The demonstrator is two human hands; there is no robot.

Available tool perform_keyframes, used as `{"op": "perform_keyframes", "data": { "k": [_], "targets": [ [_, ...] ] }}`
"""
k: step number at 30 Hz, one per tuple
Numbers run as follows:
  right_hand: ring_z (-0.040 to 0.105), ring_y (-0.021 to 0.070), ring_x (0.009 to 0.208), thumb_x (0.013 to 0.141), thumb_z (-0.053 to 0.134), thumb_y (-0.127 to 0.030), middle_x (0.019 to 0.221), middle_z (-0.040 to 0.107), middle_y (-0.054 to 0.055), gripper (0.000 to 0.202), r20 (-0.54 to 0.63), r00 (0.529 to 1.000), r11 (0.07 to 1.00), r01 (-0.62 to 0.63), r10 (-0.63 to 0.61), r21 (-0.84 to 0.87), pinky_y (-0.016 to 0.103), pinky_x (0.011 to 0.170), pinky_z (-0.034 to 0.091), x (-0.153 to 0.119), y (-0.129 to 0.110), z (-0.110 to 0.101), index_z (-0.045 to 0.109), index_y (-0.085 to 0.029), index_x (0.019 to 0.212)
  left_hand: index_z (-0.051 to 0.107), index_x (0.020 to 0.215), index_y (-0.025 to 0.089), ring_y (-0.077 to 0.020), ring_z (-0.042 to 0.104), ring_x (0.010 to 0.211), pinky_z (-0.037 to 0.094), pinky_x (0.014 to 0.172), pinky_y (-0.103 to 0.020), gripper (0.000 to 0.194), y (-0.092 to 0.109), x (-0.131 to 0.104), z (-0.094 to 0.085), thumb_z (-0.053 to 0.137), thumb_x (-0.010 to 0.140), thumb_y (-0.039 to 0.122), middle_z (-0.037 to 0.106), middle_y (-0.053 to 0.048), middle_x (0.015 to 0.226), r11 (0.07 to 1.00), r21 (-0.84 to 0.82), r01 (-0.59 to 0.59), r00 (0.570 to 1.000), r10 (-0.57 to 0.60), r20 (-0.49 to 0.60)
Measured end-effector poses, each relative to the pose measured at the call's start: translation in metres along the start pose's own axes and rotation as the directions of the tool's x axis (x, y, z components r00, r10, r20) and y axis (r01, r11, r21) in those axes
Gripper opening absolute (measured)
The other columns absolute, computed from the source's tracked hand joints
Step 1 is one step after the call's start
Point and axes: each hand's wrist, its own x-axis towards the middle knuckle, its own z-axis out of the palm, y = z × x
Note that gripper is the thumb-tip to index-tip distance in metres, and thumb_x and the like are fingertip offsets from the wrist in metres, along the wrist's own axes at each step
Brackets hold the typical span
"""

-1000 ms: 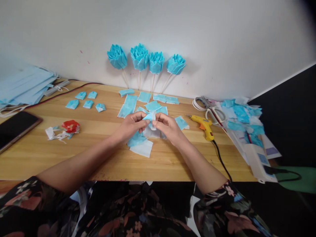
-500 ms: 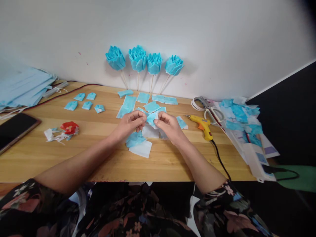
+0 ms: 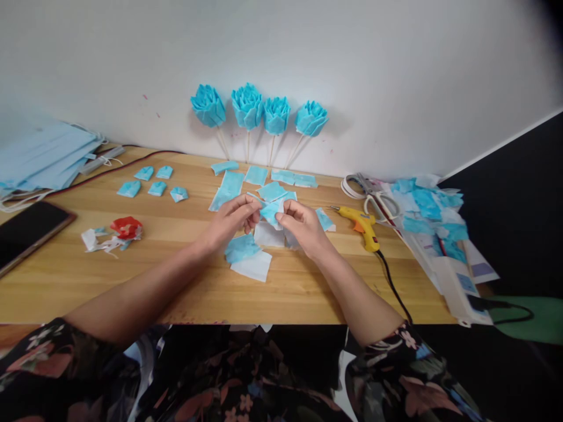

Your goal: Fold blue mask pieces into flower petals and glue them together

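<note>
Between my two hands is a small piece of blue-and-white mask fabric [image 3: 271, 213], raised a little above the wooden table. My right hand [image 3: 301, 225] pinches its right edge between thumb and forefinger. On the other side, my left hand [image 3: 237, 218] is closed in a pinch at the piece's left corner. Cut blue fabric pieces [image 3: 231, 186] lie around and behind my hands, and a blue-and-white pair of scraps [image 3: 253, 265] lies in front of them. Several small folded petals [image 3: 157, 188] sit to the left.
Several blue fabric flowers on sticks [image 3: 247, 108] lean against the wall. A yellow glue gun [image 3: 363, 227] with a black cord, scissors [image 3: 379, 202] and a scrap pile [image 3: 424, 202] are at right. Left are face masks [image 3: 48, 155], a phone [image 3: 33, 234] and red-and-white scraps [image 3: 125, 228].
My left fingers have shifted slightly at the fabric's corner, straightening a little. The right hand keeps its pinch. The whole view has moved very slightly.
</note>
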Motion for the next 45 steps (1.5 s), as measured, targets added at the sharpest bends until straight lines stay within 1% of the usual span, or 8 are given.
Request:
{"op": "perform_keyframes", "data": {
  "k": [7,14,17,22,27,31,39,45],
  "targets": [
    [0.038,0.0118,0.062,0.077,0.063,-0.039,0.064,0.041,-0.005,0.027,0.041,0.999,1.0,0.009,-0.008,-0.026,0.028,0.06,0.032,-0.002,-0.001,0.006,0.045,-0.023,0.067,0.061,0.081,0.017,-0.0089,0.047,0.058,0.039,0.055,-0.023,0.024,-0.001,-0.002,0.004,0.073,0.075,0.037,0.055,0.003,0.068,0.987,0.153,-0.044,0.995,0.03,0.093],
    [0.038,0.0112,0.063,0.077,0.064,-0.038,0.065,0.041,-0.006,0.027,0.044,0.999,1.0,0.009,-0.008,-0.017,0.028,0.061,0.033,-0.003,0.0,0.01,0.044,-0.022,0.066,0.058,0.074,0.018,-0.0093,0.045,0.055,0.036,0.053,-0.024,0.02,-0.002,-0.001,0.003,0.07,0.076,0.034,0.051,0.004,0.061,0.982,0.182,-0.039,0.997,0.025,0.08],
    [0.041,0.0111,0.063,0.077,0.066,-0.037,0.066,0.046,-0.005,0.024,0.06,0.998,1.0,-0.002,0.002,0.001,0.028,0.063,0.036,-0.002,0.0,0.007,0.05,-0.021,0.068,0.058,0.073,0.018,-0.0096,0.046,0.055,0.038,0.054,-0.024,0.018,-0.003,-0.001,0.002,0.07,0.074,0.032,0.053,0.004,0.06,0.988,0.157,-0.017,0.998,0.006,0.067],
    [0.059,0.0158,0.081,0.079,0.069,-0.04,0.083,0.065,0.001,0.024,0.072,0.995,0.989,-0.074,0.065,0.13,0.032,0.079,0.048,0.001,-0.001,-0.002,0.067,-0.021,0.092,0.059,0.072,0.018,-0.0099,0.047,0.055,0.038,0.055,-0.025,0.016,-0.006,0.001,-0.001,0.071,0.072,0.029,0.055,0.002,0.06,0.993,0.118,0.02,0.999,-0.024,0.03],
    [0.061,0.0162,0.089,0.079,0.073,-0.041,0.095,0.066,0.001,0.041,0.1,0.995,0.984,-0.033,0.016,0.176,0.032,0.084,0.049,0.001,0.0,-0.003,0.068,-0.025,0.116,0.057,0.071,0.018,-0.0096,0.044,0.055,0.035,0.054,-0.024,0.021,-0.005,-0.001,-0.001,0.071,0.073,0.034,0.052,0.003,0.059,0.985,0.169,0.035,0.996,-0.048,0.076],
    [0.06,0.0164,0.092,0.078,0.076,-0.039,0.106,0.067,0.002,0.048,0.128,0.992,0.98,-0.013,-0.013,0.201,0.031,0.081,0.049,0.001,0.004,-0.001,0.066,-0.029,0.124,0.055,0.07,0.018,-0.0089,0.042,0.055,0.031,0.053,-0.024,0.024,-0.003,-0.002,0.0,0.071,0.073,0.036,0.049,0.004,0.061,0.971,0.238,0.018,0.995,-0.041,0.09],
    [0.057,0.0132,0.078,0.078,0.075,-0.033,0.087,0.064,-0.001,0.05,0.063,0.998,0.974,-0.008,-0.006,0.228,0.028,0.073,0.048,0.003,0.01,-0.002,0.065,-0.027,0.126,0.056,0.071,0.017,-0.0085,0.041,0.058,0.031,0.054,-0.024,0.021,-0.001,-0.003,0.002,0.067,0.074,0.035,0.05,0.004,0.065,0.959,0.284,-0.009,0.991,-0.03,0.134],
    [0.062,0.0146,0.084,0.079,0.073,-0.035,0.093,0.069,0.0,0.045,0.052,0.999,0.967,-0.026,0.013,0.252,0.03,0.08,0.051,0.002,0.006,-0.004,0.067,-0.027,0.123,0.056,0.071,0.017,-0.0086,0.042,0.057,0.031,0.054,-0.023,0.021,-0.003,-0.002,0.0,0.068,0.073,0.035,0.05,0.004,0.064,0.957,0.29,-0.01,0.992,-0.027,0.124]
  ]
}}
